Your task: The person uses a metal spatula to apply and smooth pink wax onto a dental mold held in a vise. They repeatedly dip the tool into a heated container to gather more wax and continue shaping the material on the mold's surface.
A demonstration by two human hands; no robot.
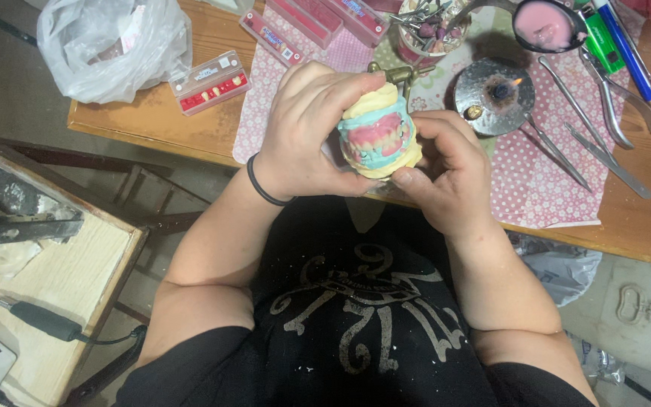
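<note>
- Black printed shirt [340, 316] fills the near foreground, closest to the camera; both forearms rise from it toward the bench edge.
- Denture model [380, 132]: yellow stone casts with pink wax gums and teeth, teal wrap around the middle. It is held in the air just over the near edge of the wooden table [145, 120], between both hands.
- Long axis of the model runs roughly upright, tilted slightly to the right at the top; the tooth row faces the camera.
- Left hand [307, 128]: fingers curled closed over the model's top and left flank, thumb underneath. A black band sits on that wrist.
- Right hand [450, 169]: closed around the model's right side and base, thumb tip pressed against the lower front edge.
- Both hands touch the model; the left covers more of it, the right sits lower and supports it.
- Beyond, well apart: lit spirit burner [495, 94] on the pink dotted cloth [536, 188], metal hand instruments [582, 143] to its right, trays of artificial teeth [211, 83] to the left.
</note>
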